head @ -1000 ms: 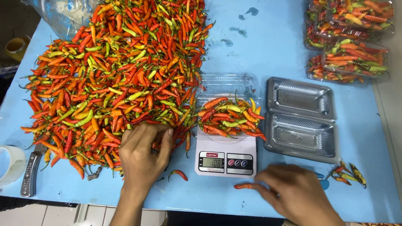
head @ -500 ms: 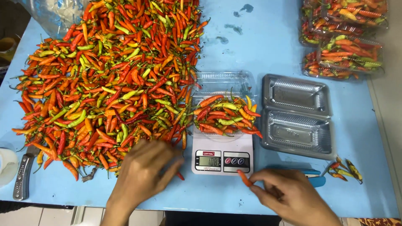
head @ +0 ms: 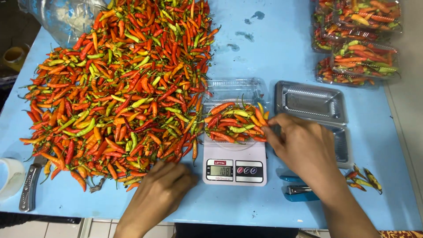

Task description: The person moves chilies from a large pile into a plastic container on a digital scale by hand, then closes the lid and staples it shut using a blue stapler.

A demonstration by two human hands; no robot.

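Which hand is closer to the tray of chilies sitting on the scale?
Right. The right hand has its fingertips at the edge of the chili-filled tray on the scale. The left hand rests lower left, by the big chili pile.

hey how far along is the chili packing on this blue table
Done: several closed clear packs of chilies sit at the far right. In hand: an open clear container of chilies is on the white scale; the right hand touches its right edge, and the left hand rests by the big chili pile. Left: that large loose pile and an empty open container beside the scale.
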